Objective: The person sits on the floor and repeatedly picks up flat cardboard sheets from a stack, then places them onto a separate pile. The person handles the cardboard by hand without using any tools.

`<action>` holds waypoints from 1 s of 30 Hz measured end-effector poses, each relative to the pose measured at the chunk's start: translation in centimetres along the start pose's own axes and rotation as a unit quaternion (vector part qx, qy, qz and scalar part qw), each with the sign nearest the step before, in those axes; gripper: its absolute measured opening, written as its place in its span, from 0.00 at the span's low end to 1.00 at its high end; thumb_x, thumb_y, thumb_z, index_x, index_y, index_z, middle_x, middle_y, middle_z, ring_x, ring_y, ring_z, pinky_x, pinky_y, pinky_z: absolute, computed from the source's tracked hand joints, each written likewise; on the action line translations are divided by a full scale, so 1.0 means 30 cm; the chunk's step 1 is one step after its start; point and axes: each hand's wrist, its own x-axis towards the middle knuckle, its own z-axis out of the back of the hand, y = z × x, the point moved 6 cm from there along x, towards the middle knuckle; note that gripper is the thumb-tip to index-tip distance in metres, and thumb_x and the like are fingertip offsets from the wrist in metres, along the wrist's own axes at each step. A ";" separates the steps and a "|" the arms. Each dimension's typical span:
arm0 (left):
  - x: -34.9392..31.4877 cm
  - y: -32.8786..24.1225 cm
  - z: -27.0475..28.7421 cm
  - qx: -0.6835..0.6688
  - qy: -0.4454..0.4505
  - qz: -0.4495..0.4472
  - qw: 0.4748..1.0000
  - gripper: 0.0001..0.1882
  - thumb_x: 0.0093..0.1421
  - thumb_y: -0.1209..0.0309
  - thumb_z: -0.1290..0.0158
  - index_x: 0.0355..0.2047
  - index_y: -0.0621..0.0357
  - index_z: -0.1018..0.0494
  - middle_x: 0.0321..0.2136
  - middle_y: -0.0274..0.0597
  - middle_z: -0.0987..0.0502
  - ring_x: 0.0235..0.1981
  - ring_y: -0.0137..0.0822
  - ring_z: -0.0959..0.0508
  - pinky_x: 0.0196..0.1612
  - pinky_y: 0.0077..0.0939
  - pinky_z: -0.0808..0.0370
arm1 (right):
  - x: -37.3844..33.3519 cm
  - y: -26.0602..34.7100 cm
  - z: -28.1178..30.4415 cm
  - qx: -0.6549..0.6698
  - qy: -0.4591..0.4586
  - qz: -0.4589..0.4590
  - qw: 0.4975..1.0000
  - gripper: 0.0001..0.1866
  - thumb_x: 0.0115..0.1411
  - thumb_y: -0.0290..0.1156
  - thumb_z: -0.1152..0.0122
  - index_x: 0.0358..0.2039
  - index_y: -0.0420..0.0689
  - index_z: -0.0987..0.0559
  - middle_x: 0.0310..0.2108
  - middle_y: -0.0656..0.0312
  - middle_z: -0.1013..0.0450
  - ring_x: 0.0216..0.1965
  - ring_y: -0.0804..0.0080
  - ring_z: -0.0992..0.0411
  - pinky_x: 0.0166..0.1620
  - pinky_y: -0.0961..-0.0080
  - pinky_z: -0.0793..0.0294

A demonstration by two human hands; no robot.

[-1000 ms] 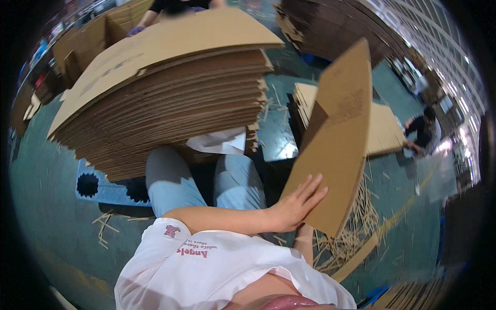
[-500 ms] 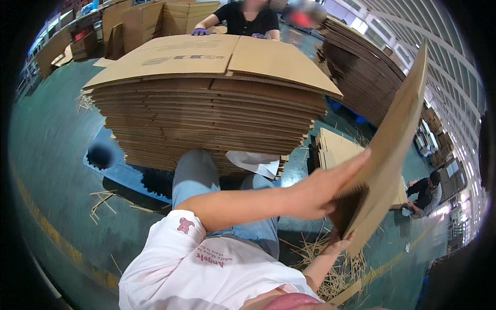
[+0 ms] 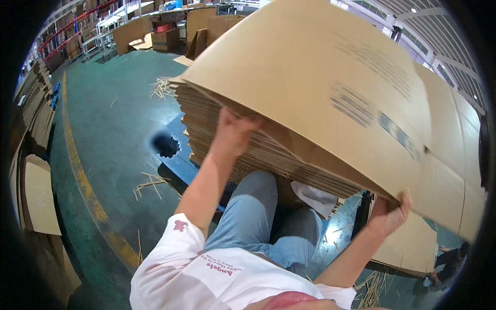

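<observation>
A large flattened cardboard box (image 3: 310,67) in plain brown, with dark printing, slants across the view above a tall stack of flattened boxes (image 3: 201,121). Its near edge is in both my hands. My left hand (image 3: 235,132) grips that edge toward the left, its fingertips partly hidden beneath the cardboard. At the near right corner, my right hand (image 3: 390,214) pinches the cardboard between thumb and fingers. The near edge gapes a little between the layers. Most of the stack's top is hidden under the held box.
The stack stands on a blue pallet (image 3: 183,137), close to my knees. A white sheet (image 3: 314,199) hangs at its front. Thin cardboard strips (image 3: 374,289) litter the floor. More flat cardboard (image 3: 405,248) lies to the right, near a crouching person (image 3: 449,266). Other cardboard stacks (image 3: 39,194) stand at left.
The flattened box has swung from upright at my right to slanting over the stack. My left hand has moved left along its edge. The view has turned left, and the co-worker behind is hidden.
</observation>
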 end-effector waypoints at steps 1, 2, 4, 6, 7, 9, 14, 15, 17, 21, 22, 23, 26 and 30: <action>0.017 -0.046 0.091 0.014 -0.072 0.041 0.996 0.30 0.40 0.85 0.46 0.47 0.59 0.33 0.43 0.39 0.27 0.46 0.39 0.28 0.49 0.35 0.31 | -0.024 -0.072 -0.073 -0.049 0.032 -0.053 0.997 0.11 0.49 0.33 0.40 0.33 0.44 0.26 0.34 0.62 0.28 0.34 0.71 0.29 0.35 0.73 0.26; 0.036 -0.081 0.166 0.019 -0.092 0.042 0.995 0.30 0.41 0.85 0.46 0.49 0.58 0.35 0.44 0.40 0.28 0.48 0.40 0.29 0.51 0.37 0.31 | -0.035 -0.135 -0.092 -0.118 0.013 -0.076 0.990 0.10 0.49 0.32 0.40 0.33 0.46 0.25 0.33 0.65 0.28 0.31 0.74 0.29 0.30 0.78 0.27; 0.058 -0.129 0.282 0.088 -0.124 0.048 0.987 0.27 0.43 0.83 0.47 0.48 0.60 0.35 0.42 0.41 0.28 0.45 0.41 0.28 0.49 0.36 0.30 | -0.056 -0.259 -0.176 -0.097 0.056 -0.126 0.986 0.10 0.50 0.28 0.39 0.35 0.45 0.25 0.33 0.65 0.29 0.34 0.74 0.29 0.33 0.75 0.24; 0.060 -0.181 0.441 0.114 -0.170 0.094 0.974 0.21 0.47 0.83 0.48 0.43 0.57 0.35 0.38 0.39 0.28 0.35 0.33 0.27 0.34 0.23 0.28 | -0.071 -0.361 -0.224 -0.067 0.155 -0.221 0.961 0.12 0.54 0.25 0.42 0.40 0.40 0.26 0.38 0.61 0.28 0.40 0.70 0.29 0.41 0.64 0.22; 0.070 -0.200 0.456 0.131 -0.174 0.092 0.972 0.20 0.49 0.81 0.49 0.44 0.58 0.36 0.36 0.39 0.28 0.34 0.31 0.27 0.32 0.21 0.28 | -0.094 -0.392 -0.258 -0.055 0.162 -0.226 0.959 0.11 0.54 0.24 0.43 0.39 0.38 0.26 0.37 0.58 0.28 0.41 0.69 0.28 0.41 0.63 0.22; 0.080 -0.225 0.434 0.103 -0.173 0.091 0.975 0.18 0.51 0.80 0.50 0.44 0.60 0.36 0.37 0.42 0.28 0.36 0.33 0.26 0.35 0.22 0.27 | -0.094 -0.434 -0.262 -0.048 0.191 -0.268 0.943 0.10 0.56 0.22 0.45 0.39 0.36 0.26 0.37 0.57 0.28 0.39 0.67 0.27 0.41 0.62 0.22; 0.034 -0.405 0.343 0.501 -0.312 -0.279 0.758 0.31 0.56 0.75 0.51 0.59 0.61 0.47 0.53 0.50 0.34 0.56 0.44 0.36 0.57 0.36 0.41 | -0.101 -0.485 -0.249 -0.049 0.185 -0.244 0.951 0.09 0.56 0.22 0.46 0.37 0.31 0.26 0.37 0.55 0.27 0.38 0.65 0.27 0.42 0.62 0.23; 0.041 -0.415 0.202 0.579 -0.252 -0.358 0.687 0.31 0.57 0.73 0.52 0.60 0.62 0.47 0.54 0.51 0.34 0.57 0.45 0.37 0.59 0.36 0.43 | -0.101 -0.488 -0.262 -0.049 0.186 -0.230 0.954 0.09 0.56 0.23 0.46 0.36 0.30 0.26 0.37 0.55 0.27 0.38 0.65 0.27 0.42 0.62 0.23; 0.096 -0.307 0.103 0.709 -0.095 -0.363 0.597 0.27 0.58 0.71 0.53 0.58 0.63 0.44 0.54 0.52 0.35 0.58 0.45 0.38 0.59 0.35 0.44 | -0.107 -0.510 -0.287 -0.037 0.187 -0.237 0.953 0.09 0.57 0.22 0.47 0.34 0.28 0.25 0.37 0.54 0.27 0.38 0.66 0.27 0.42 0.63 0.23; 0.267 -0.066 0.215 0.766 0.158 -0.100 0.614 0.20 0.60 0.65 0.55 0.48 0.64 0.31 0.49 0.52 0.31 0.53 0.46 0.33 0.55 0.32 0.38 | -0.119 -0.589 -0.305 -0.042 0.250 -0.331 0.909 0.16 0.59 0.26 0.46 0.46 0.31 0.32 0.36 0.52 0.28 0.35 0.66 0.26 0.39 0.67 0.22; 0.285 -0.012 0.241 0.736 0.190 -0.044 0.649 0.19 0.60 0.63 0.55 0.45 0.64 0.28 0.47 0.52 0.28 0.51 0.47 0.31 0.54 0.32 0.36 | -0.110 -0.579 -0.275 -0.077 0.245 -0.338 0.905 0.16 0.59 0.26 0.46 0.46 0.32 0.33 0.35 0.52 0.28 0.34 0.66 0.26 0.38 0.68 0.22; 0.300 0.015 0.263 0.733 0.185 -0.045 0.653 0.19 0.60 0.62 0.55 0.44 0.65 0.28 0.46 0.52 0.28 0.50 0.47 0.30 0.53 0.32 0.36 | -0.105 -0.560 -0.227 -0.109 0.241 -0.345 0.901 0.17 0.58 0.25 0.46 0.47 0.34 0.33 0.34 0.51 0.28 0.33 0.66 0.26 0.37 0.69 0.22; 0.312 0.052 0.275 0.739 0.189 -0.055 0.644 0.19 0.59 0.63 0.53 0.43 0.65 0.27 0.46 0.50 0.27 0.50 0.45 0.29 0.53 0.32 0.35 | -0.039 -0.447 -0.050 -0.158 0.223 -0.253 0.928 0.14 0.58 0.25 0.45 0.45 0.38 0.31 0.34 0.51 0.27 0.31 0.67 0.25 0.34 0.71 0.22; 0.287 0.185 -0.042 0.663 0.381 -0.051 0.642 0.18 0.55 0.65 0.50 0.45 0.59 0.27 0.48 0.43 0.27 0.50 0.43 0.29 0.52 0.33 0.34 | 0.246 -0.121 0.215 -0.221 0.011 0.037 0.975 0.10 0.61 0.31 0.49 0.41 0.41 0.31 0.31 0.60 0.28 0.29 0.75 0.29 0.33 0.79 0.27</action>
